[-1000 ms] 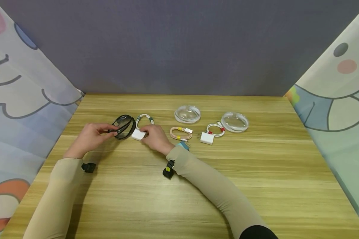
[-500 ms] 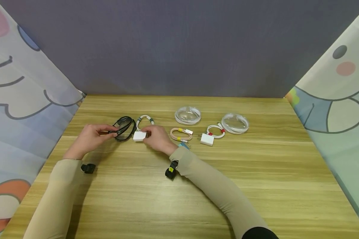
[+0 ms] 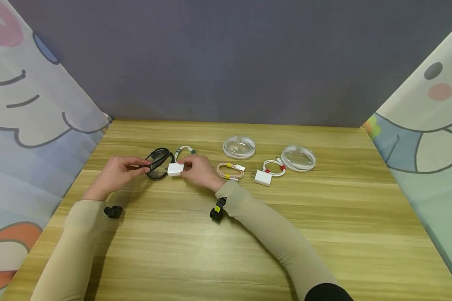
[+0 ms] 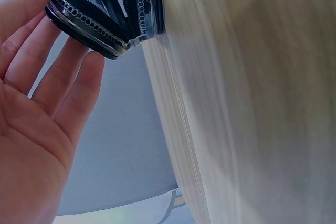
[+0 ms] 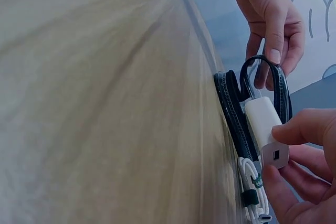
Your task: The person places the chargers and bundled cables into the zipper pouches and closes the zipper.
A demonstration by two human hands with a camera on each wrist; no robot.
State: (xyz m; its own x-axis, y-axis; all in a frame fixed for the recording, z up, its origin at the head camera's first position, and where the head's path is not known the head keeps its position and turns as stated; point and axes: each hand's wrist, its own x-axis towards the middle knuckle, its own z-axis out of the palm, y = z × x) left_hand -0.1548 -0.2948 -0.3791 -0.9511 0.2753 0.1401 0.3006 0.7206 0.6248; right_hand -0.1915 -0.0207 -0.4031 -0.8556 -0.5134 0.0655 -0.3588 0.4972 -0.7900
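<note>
My left hand [image 3: 114, 175] pinches the lid of a round, clear case with black zipper edges [image 3: 160, 155] and holds it partly raised. The case's other half rests on the table, as the left wrist view shows from the side. Between thumb and fingers, my right hand [image 3: 200, 169] holds a white USB charger [image 3: 175, 169]. Its prong end points toward the gap of the case, and the right wrist view has the charger [image 5: 262, 121] overlapping the case there. Just behind the charger lies a coiled white cable with green ties [image 3: 186, 149].
Two more round clear cases with whitish edges [image 3: 239, 147] lie farther right. Near them are a pink cable with yellow ties [image 3: 229, 170], a white cable with red ties [image 3: 274, 167] and another white charger [image 3: 263, 178]. A grey panel [image 3: 226, 62] stands behind the wooden table [image 3: 165, 242].
The right hand has turned the charger nearly level, prongs toward the case. The left hand has tilted the lid further up. A blue charger seen earlier is now hidden by the right sleeve.
</note>
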